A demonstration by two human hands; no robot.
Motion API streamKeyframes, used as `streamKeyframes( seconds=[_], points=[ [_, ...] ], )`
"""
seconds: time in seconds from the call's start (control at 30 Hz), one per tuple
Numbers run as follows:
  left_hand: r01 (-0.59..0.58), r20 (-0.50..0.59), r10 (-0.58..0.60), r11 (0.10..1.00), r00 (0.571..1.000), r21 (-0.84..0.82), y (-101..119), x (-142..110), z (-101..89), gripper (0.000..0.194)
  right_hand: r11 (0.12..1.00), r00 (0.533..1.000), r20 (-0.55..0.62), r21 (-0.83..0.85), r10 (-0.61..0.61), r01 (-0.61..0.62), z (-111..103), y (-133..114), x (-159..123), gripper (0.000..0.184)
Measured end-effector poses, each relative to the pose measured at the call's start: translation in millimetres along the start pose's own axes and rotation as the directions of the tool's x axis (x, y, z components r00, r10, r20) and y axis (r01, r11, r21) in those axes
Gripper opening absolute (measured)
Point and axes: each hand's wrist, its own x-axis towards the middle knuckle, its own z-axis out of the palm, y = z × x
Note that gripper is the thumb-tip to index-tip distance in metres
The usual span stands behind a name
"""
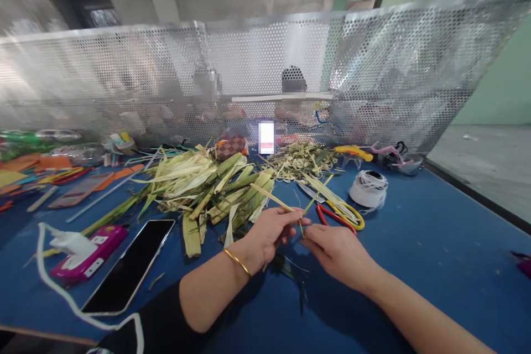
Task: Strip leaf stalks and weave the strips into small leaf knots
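So a thin leaf strip (277,203) is being pinched between both hands just above the blue table (435,243), with the left hand (271,232) clenched around its lower part and the right hand (332,249) gripping the bottom end at the fingertips. Scissors (338,214) are lying just beyond the hands, beside the pile of leaves (207,188), while a phone (130,265) is resting off to the left.

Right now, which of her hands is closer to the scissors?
Right. The right hand lies just below the scissors, nearly touching the handles; the left hand sits farther left, pinching a leaf strip.
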Motion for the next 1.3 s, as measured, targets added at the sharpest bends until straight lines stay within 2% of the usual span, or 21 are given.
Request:
streamKeyframes(
  seconds=[0.03,0.1,0.17,0.2,0.23,0.27,0.33,0.4,0.5,0.6,0.7,0.8,0.9,1.03,1.17,1.3],
  points=[
    [0.014,-0.004,-0.014,1.0,1.0,-0.015,0,0,0.3,0.025,0.99,0.995,-0.028,-0.1,-0.098,0.094,-1,-1,-1,0.026],
    [-0.017,-0.002,0.018,0.999,1.0,0.039,1,-3,2.0,0.022,0.97,0.975,-0.129,-0.187,-0.181,0.155,-4,-3,-3,0.022],
    [-0.088,0.055,0.079,0.978,0.995,0.191,3,-9,5.4,0.016,0.976,0.943,-0.296,-0.196,-0.15,0.094,-9,-2,-3,0.021],
    [-0.116,0.121,0.085,0.951,0.989,0.287,3,-13,7.6,0.014,0.983,0.926,-0.36,-0.178,-0.109,0.046,-12,-1,-3,0.02],
    [-0.136,0.185,0.071,0.92,0.98,0.368,4,-18,9.7,0.016,0.99,0.922,-0.383,-0.141,-0.059,0.005,-14,1,-1,0.02],
    [-0.146,0.24,0.043,0.89,0.97,0.432,4,-22,11.8,0.02,0.996,0.935,-0.355,-0.082,-0.006,-0.025,-15,2,0,0.019],
    [-0.131,0.318,-0.042,0.854,0.947,0.504,2,-28,14.7,0.022,0.993,0.975,-0.202,0.097,0.09,-0.072,-16,3,4,0.016],
    [-0.106,0.348,-0.108,0.834,0.931,0.542,0,-30,15.7,0.024,0.952,0.984,-0.087,0.278,0.156,-0.126,-16,2,8,0.02],
    [-0.098,0.337,-0.127,0.811,0.933,0.576,-5,-27,14.7,0.026,0.88,0.96,-0.121,0.441,0.252,-0.176,-16,-1,10,0.023],
    [-0.062,0.281,-0.122,0.82,0.952,0.568,-9,-20,13.5,0.028,0.874,0.934,-0.232,0.465,0.272,-0.139,-16,-3,7,0.023],
    [0.022,0.187,-0.116,0.896,0.975,0.443,-10,-12,12.2,0.027,0.965,0.915,-0.364,0.247,0.173,-0.084,-15,-4,0,0.019],
    [0.063,0.109,-0.096,0.961,0.989,0.269,-10,-6,9.8,0.024,0.992,0.924,-0.369,-0.113,-0.098,0.06,-12,-5,-5,0.014],
    [0.075,0.078,-0.088,0.985,0.993,0.155,-10,-1,7.5,0.026,0.892,0.899,-0.286,-0.406,-0.331,0.199,-8,-5,-6,0.018],
    [0.064,0.093,-0.07,0.995,0.993,0.075,-11,0,7.8,0.03,0.695,0.852,-0.234,-0.693,-0.469,0.192,-5,-6,-6,0.023],
    [0.025,0.058,-0.029,0.997,0.998,0.077,-14,-1,10.6,0.032,0.563,0.826,-0.177,-0.803,-0.536,0.193,-1,-11,-8,0.023],
    [0.0,0.018,0.001,0.999,1.0,-0.053,-18,0,10.8,0.031,0.485,0.835,-0.087,-0.845,-0.543,0.227,10,-16,-11,0.02]
  ],
)
